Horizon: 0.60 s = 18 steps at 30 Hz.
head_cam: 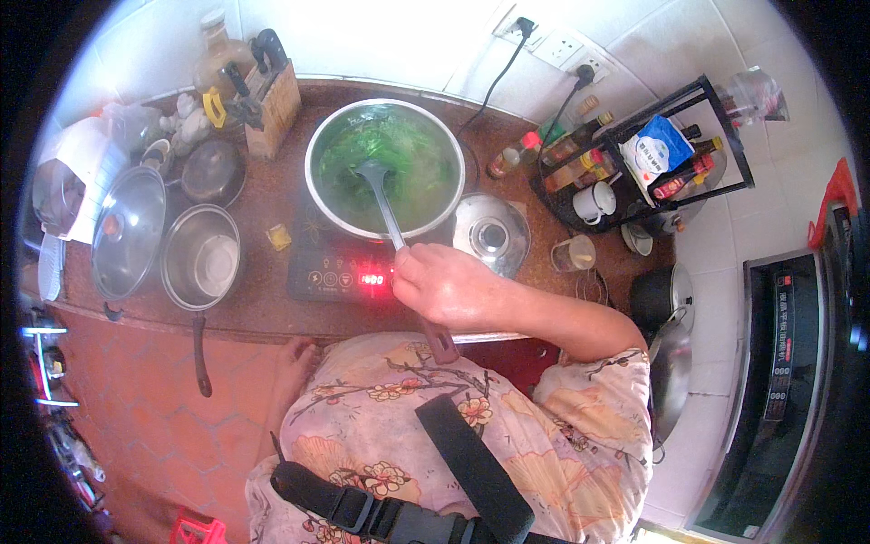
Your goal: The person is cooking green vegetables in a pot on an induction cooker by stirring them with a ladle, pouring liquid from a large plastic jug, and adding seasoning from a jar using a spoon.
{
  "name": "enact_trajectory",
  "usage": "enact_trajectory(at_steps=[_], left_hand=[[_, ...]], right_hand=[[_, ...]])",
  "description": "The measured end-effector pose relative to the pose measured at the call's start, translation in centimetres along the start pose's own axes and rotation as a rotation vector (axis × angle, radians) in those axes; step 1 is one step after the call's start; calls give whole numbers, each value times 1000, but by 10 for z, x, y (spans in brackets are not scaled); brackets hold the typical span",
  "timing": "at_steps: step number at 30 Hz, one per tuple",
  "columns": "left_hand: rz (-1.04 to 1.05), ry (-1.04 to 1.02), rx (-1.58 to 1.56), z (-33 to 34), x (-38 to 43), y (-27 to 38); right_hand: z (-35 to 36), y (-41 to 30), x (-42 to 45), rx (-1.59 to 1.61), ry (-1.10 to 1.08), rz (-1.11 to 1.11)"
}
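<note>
My right hand (pixel 435 282) grips a metal ladle or turner (pixel 386 204) by its shaft, and the brown handle end sticks out below my fist. The tool's head dips into a steel pot (pixel 314 194) of cloudy liquid with green leafy vegetables (pixel 408 144). Under the pot is a black induction cooktop (pixel 309 262) with its red display lit. A steel lid (pixel 493 238) lies to the right of the pot. By the counter's front edge, my left hand (pixel 302 353) is partly seen beside my floral shirt; its fingers are unclear.
On the left stand a long-handled saucepan (pixel 234 262), a glass lid (pixel 129 238) and a wooden knife block (pixel 275 112). At right are a black rack (pixel 731 146) with seasonings, a white enamel mug (pixel 595 202) and a glass jar (pixel 573 255). A power cord (pixel 501 75) runs down the wall.
</note>
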<state>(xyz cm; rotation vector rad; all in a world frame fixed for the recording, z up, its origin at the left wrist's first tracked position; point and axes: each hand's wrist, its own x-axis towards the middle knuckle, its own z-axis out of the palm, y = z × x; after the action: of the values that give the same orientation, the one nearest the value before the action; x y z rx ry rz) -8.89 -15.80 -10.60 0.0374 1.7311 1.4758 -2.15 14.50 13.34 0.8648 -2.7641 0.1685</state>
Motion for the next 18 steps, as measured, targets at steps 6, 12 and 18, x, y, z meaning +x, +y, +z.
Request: enact_trajectory(at_steps=[6,12,18], left_hand=[[42,-22,118,-2,2,-12],[55,14,39,2,-2,-15],[58,1,28,0,-1,-13]], right_hand=[[-7,15,-11,-137,-90,-20],[-19,28,-2,-254,-18,-45],[16,48,-2,-85,57,-56]])
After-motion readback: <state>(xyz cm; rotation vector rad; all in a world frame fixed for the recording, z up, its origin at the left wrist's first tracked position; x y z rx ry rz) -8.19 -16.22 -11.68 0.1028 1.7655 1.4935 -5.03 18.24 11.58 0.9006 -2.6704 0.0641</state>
